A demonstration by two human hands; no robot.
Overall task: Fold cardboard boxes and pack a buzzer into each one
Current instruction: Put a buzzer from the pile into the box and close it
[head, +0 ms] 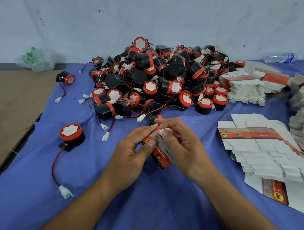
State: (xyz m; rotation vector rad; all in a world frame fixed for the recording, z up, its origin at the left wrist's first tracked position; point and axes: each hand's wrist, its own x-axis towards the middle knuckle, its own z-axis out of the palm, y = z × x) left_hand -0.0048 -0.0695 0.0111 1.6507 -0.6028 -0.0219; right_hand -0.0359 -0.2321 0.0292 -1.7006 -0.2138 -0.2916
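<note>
- The box (160, 151), a small red-and-grey printed carton, is held in the air over the blue cloth (108, 191), on the near side of the buzzer pile (160, 76) and well apart from it.
- The left hand (133, 152) grips the box by its side, thumb on the printed face and fingers curled behind it.
- The right hand (179, 142) has its fingers curled over the box's upper end, pinching there. Something white shows between the fingertips; whether it is a flap or a wire plug cannot be told.
- Judgement: thin card like this is light and crushes easily. Hold it by the folded edges and corners, not the middle of a panel, and press flaps along their creases.
- Judgement: a buzzer is a hard, heavier lump with a trailing wire. Take it by the round body and tuck the wire in so it does not snag the flap.
- 1 buzzer (153, 118) lies just behind the hands, at the pile's near edge; another loose buzzer (72, 133) stands near-left of the pile.
- Flat box blanks (262, 148) are stacked to the pile's near-right.
</note>
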